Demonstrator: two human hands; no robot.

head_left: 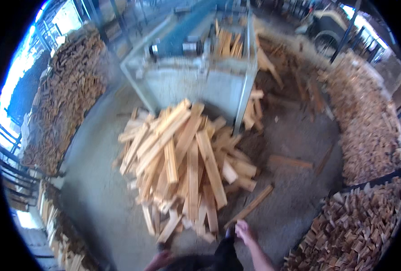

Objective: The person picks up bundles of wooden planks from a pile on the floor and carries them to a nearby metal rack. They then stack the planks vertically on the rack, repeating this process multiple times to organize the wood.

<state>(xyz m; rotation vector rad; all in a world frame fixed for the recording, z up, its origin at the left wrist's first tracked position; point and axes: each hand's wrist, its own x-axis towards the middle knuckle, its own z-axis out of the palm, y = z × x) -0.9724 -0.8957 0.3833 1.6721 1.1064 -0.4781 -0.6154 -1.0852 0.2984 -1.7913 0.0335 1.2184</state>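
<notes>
A heap of loose wooden slats (178,158) lies on the floor in front of me, pieces crossing at many angles. My right hand (245,230) hangs low to the right of the heap's near edge, its fingers curled with nothing visible in them. Just beyond it, a long thin wooden strip (251,205) lies on the floor; whether the hand touches it I cannot tell. Down at the lower edge is my left hand (163,257), blurred and partly hidden by my dark clothing, so its fingers cannot be made out.
Behind the heap stands a pale metal machine frame (191,90) with a blue conveyor belt (182,27) and slats at its side. Large stacks of cut wood line the left (67,95) and right (363,117). Another loose board (291,161) lies on the floor at right.
</notes>
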